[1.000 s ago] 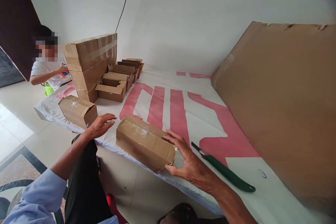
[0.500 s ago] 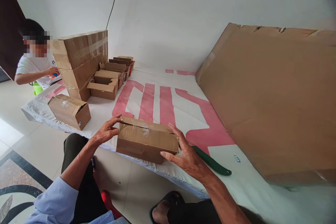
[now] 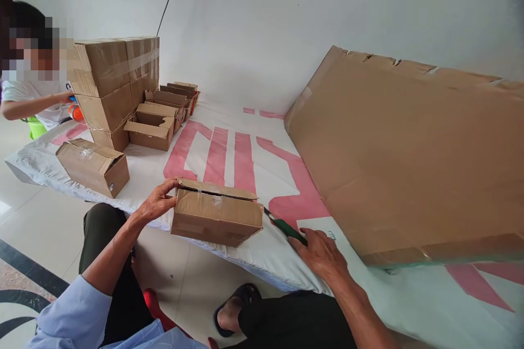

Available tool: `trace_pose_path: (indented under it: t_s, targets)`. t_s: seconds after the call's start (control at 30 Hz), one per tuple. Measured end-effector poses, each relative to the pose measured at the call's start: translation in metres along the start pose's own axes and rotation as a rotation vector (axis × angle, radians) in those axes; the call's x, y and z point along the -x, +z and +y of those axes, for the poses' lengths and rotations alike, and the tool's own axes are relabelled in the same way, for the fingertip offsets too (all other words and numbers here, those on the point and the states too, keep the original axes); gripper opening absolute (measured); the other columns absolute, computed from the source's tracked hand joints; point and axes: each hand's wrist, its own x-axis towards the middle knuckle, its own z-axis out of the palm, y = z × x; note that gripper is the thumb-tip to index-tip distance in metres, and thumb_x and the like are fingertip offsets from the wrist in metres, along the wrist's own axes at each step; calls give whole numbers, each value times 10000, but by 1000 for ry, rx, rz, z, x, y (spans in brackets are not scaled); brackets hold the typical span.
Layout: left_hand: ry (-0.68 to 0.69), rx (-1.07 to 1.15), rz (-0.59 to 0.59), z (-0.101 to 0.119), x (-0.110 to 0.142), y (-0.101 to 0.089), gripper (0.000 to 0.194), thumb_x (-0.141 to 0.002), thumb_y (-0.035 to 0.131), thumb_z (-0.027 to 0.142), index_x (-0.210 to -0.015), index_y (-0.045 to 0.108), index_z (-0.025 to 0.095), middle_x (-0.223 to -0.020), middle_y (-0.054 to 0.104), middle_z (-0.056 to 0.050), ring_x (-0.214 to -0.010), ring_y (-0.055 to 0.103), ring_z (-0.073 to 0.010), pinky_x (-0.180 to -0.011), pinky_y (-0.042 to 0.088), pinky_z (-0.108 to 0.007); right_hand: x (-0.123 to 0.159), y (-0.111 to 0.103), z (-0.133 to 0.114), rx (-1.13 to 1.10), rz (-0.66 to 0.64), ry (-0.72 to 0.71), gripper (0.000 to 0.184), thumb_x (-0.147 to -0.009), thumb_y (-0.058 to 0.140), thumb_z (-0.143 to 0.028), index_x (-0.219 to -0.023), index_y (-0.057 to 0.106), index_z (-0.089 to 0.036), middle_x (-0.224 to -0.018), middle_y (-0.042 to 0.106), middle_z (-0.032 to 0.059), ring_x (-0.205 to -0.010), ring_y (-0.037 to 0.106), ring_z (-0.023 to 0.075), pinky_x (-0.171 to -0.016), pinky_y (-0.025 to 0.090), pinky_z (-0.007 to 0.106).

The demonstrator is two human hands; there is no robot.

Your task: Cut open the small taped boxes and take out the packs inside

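Observation:
A closed, taped cardboard box lies at the front edge of the cloth-covered surface, with a narrow gap along its top flaps. My left hand holds its left end, fingers on the top corner and thumb against the side. To the right of the box, my right hand is closed over the rear end of a green-handled knife, palm down on the cloth. The knife's front part points toward the box's right end; its blade is hard to make out.
Another taped box lies at the left. Behind it rise stacked boxes beside several open boxes. A large cardboard sheet leans against the wall at the right. A person is at the far left, a hand near an orange-and-blue object.
My right hand has left the box's right end and moved right onto the knife handle. My left hand stays on the box. The view has shifted to the right.

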Motion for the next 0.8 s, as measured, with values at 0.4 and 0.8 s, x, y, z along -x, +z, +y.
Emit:
trace_pose_path:
  t_s: [0.4, 0.8]
  targets:
    - [13, 0, 34, -5, 2, 4, 434, -867, 840, 464, -1223, 779, 223, -1486, 654, -110, -1399, 596, -349, -1002, 611, -384, 11, -2, -14, -309, 250, 98, 511, -940, 343, -583, -1001, 682, -205, -923, 742, 206, -964, 709, 398, -855, 568, 525]
    - [43, -9, 28, -1, 3, 6, 381, -884, 824, 440, -1179, 765, 206, -1373, 696, -108, -1352, 599, -340, -1096, 551, -421, 45, -148, -165, -660, -98, -561, 432, -966, 619, -631, -973, 782, -231, -779, 724, 30, -741, 654, 217, -677, 538, 331]
